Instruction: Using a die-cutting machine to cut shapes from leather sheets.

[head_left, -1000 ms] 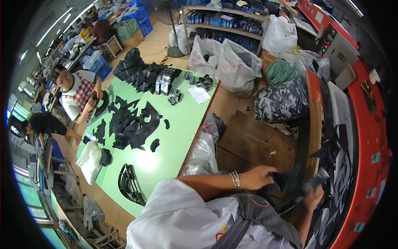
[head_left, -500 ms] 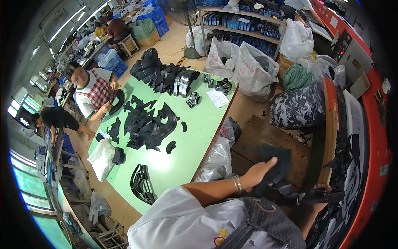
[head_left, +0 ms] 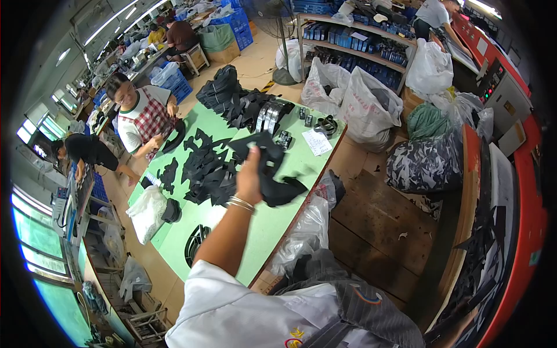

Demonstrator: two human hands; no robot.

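My left hand [head_left: 249, 181] is closed on several black cut fabric pieces [head_left: 271, 169], held above the green table. The pieces are smeared by motion at their right end. Below and left of them lies a loose pile of black cut pieces [head_left: 203, 168]. At the lower right edge part of my right forearm [head_left: 462, 332] shows, beside a dark strip. The fingers of my right hand are not visible there. A black cutting die with open slots [head_left: 196, 242] rests near the table's front, partly hidden by my left arm.
Across the green table [head_left: 174, 238] a person in a checked apron [head_left: 152, 119] handles a black curved piece. A white plastic bag [head_left: 146, 213] lies at its left edge. Dies [head_left: 270, 118] and a paper [head_left: 316, 142] sit at the far right. Stuffed sacks [head_left: 370, 110] and a red machine [head_left: 525, 214] stand right.
My left hand has swung left from over the wooden floor to above the table, carrying the black fabric pieces. My right hand has moved down and out to the right. The view has shifted slightly.
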